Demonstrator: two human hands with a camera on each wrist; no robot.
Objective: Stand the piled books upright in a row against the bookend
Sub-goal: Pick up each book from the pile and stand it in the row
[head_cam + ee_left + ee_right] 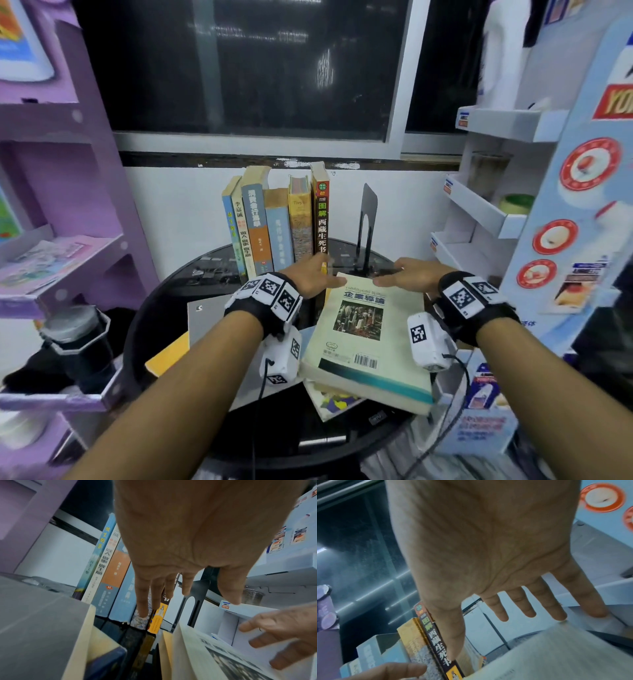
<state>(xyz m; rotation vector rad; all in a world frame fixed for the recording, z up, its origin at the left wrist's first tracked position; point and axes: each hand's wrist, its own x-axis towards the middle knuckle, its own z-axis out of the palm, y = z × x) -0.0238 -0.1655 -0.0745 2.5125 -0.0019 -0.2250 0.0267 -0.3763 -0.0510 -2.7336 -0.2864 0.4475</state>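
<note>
Several books stand upright in a row on the round black table. A gap separates them from the black bookend on their right. A thick pale green book lies flat on top of the pile. My left hand is open, its straight fingers reaching the foot of the dark red book at the row's right end. My right hand is open and lies over the green book's far edge. In the wrist views the left hand and right hand show spread fingers that grip nothing.
A grey book, a yellow one and a colourful one also lie in the pile. A purple shelf stands left with a dark jar. A white display rack and a blue box crowd the right.
</note>
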